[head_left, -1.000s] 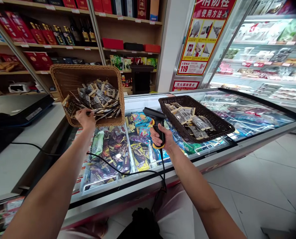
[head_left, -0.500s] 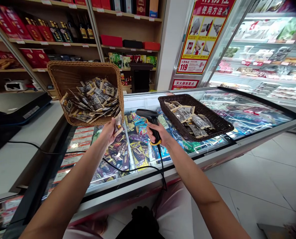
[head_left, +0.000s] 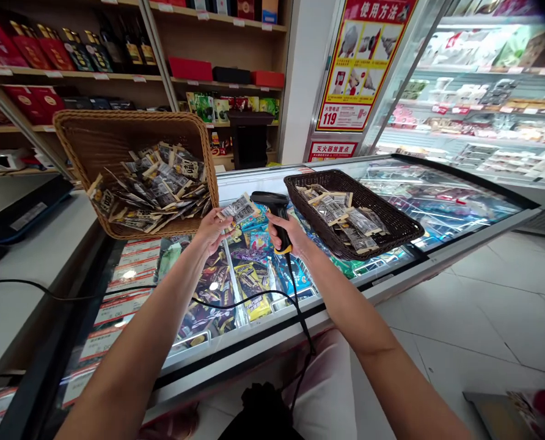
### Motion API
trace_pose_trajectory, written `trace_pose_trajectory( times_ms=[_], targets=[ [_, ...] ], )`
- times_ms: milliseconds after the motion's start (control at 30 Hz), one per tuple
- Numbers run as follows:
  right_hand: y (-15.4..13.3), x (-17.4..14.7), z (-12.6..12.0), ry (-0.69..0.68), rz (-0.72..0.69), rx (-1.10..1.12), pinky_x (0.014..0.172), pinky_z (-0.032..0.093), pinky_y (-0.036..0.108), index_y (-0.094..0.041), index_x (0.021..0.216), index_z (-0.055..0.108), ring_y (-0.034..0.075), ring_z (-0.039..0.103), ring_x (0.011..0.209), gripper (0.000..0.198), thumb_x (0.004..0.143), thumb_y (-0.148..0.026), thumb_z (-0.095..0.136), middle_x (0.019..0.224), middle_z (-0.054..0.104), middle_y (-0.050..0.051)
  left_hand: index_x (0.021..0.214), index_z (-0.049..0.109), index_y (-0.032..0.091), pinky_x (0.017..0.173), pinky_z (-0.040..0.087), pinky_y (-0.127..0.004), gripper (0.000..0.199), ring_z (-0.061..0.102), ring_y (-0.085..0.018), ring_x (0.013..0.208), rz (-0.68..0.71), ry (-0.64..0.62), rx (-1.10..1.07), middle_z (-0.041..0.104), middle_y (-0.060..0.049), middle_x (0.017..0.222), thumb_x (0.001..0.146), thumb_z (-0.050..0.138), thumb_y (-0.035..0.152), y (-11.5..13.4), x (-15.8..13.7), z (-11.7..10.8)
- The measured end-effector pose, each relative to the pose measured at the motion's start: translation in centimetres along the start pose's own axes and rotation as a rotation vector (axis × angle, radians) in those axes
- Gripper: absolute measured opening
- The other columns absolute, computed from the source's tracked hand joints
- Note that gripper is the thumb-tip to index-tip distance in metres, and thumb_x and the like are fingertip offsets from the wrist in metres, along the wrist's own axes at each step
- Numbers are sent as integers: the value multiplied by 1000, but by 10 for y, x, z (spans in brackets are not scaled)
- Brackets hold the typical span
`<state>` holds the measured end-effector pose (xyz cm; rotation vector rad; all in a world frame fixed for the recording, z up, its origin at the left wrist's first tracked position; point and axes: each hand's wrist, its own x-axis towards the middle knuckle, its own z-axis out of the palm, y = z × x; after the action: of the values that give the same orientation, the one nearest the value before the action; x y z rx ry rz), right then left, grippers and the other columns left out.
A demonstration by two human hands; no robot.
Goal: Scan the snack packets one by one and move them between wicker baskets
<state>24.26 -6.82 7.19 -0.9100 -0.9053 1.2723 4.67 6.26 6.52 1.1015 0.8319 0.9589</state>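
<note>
Between the thumb and fingers of my left hand (head_left: pixel 215 231) is a small snack packet (head_left: pixel 240 209), its printed side facing up. My right hand (head_left: pixel 287 235) is wrapped round the handle of a black and yellow barcode scanner (head_left: pixel 272 200). The scanner's head points left, close to the packet's right end. A tan wicker basket (head_left: pixel 212 165), tilted toward me and filled with similar packets (head_left: pixel 162 183), stands left of my left hand. Right of the scanner, a dark brown basket (head_left: pixel 401 229) holds several more packets (head_left: pixel 346 214).
Both baskets rest on a glass-topped freezer (head_left: pixel 254 324) with bagged goods inside. The scanner's black cable (head_left: pixel 245 300) runs left across the glass. At the left is a counter (head_left: pixel 38 256) with a dark device (head_left: pixel 20 208). Stocked shelves (head_left: pixel 162 79) stand behind.
My left hand has turned the packet from nearly upright to lying flatter, its printing now visible, and brought it nearer the scanner. The right hand keeps its grip. The view has shifted slightly.
</note>
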Motion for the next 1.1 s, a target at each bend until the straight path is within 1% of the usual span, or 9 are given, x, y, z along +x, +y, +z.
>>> trace_pose_trajectory(
  times_ms=[100,233,333,467,567,667,767,967,1100],
  targets=[
    [-1,-1,-2,13,25,-26,33,36,21,-23,82,53,7,42,37,57,68,-60,93,55,51,-9,92,68,21,83,66,-40,37,62,-11,71,42,-13,-13,66,6,79,65,93,14,-2,-2,9],
    [-13,-6,-10,-35,52,-136,33,36,21,-23,93,56,7,43,37,54,73,-59,90,56,52,-10,94,69,19,76,64,-30,34,66,-12,77,140,70,14,72,1,89,68,90,15,12,1,6],
    [-19,-12,-13,-92,46,-232,34,36,21,-24,99,55,8,44,37,52,76,-55,90,57,53,-10,90,68,17,68,58,-23,33,66,-12,73,219,177,58,72,0,84,66,91,17,22,6,-1],
    [-19,-16,-13,-163,25,-334,34,36,22,-25,98,53,9,45,36,52,76,-52,91,56,54,-10,85,67,16,65,52,-22,29,65,-13,73,288,294,82,73,-2,84,67,89,16,24,10,-3],
    [-16,-15,-12,-234,14,-384,35,38,23,-24,96,53,9,44,36,50,78,-52,90,55,53,-10,81,67,15,66,51,-22,21,63,-13,73,308,343,89,71,-2,79,71,85,16,22,11,-1],
    [-13,-14,-12,-263,4,-408,36,39,23,-24,96,54,10,44,36,49,78,-52,90,53,51,-11,80,66,16,72,53,-22,17,63,-12,73,318,354,83,69,0,77,74,82,18,21,11,1],
    [-11,-15,-11,-229,-2,-396,36,39,24,-23,97,54,9,43,35,50,78,-53,89,53,51,-11,81,67,16,77,54,-23,19,64,-11,74,305,324,85,68,1,77,71,83,17,21,11,5],
    [3,-28,-13,-152,-17,-338,35,38,23,-24,96,52,10,43,34,49,80,-55,87,53,51,-11,79,69,15,68,48,-22,15,59,-10,68,274,314,119,67,0,74,71,81,13,21,16,21],
    [9,-32,-17,-139,-29,-306,35,37,23,-25,95,52,9,43,34,49,79,-55,87,52,50,-12,76,67,16,67,48,-22,16,58,-11,68,282,331,130,64,1,71,72,82,13,26,28,34]
  ],
)
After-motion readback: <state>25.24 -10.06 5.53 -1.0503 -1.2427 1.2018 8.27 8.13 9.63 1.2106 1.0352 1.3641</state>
